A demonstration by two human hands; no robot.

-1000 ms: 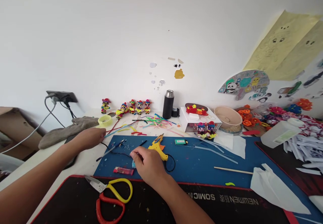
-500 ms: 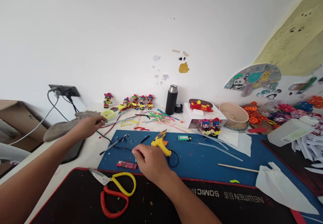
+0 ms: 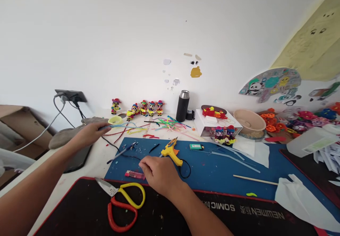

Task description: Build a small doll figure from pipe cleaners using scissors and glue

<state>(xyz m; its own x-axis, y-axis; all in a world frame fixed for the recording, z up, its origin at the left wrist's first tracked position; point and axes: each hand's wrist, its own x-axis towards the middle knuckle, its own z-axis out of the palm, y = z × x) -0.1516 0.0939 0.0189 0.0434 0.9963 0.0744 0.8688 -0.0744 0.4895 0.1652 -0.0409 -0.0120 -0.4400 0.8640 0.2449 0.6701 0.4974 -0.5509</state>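
Light-blue strand is running rightward from your left hand; fingertips there are pinching its end. Yellow tape roll is sitting just beyond them. Your right hand is curling, thumb near forefinger; can't tell if it's holding anything. Yellow glue gun is lying just beyond it, pink lighter just left.

Holds left arm out bare from near left toward far side. Carries left hand palm down at far left, with fingers together, pointing right, and thumb tucked beneath in a pinch. Slants right arm in from near right. Holds right hand nearer, about mid-scene, back up, with fingers curled; cannot tell fingertip closure.
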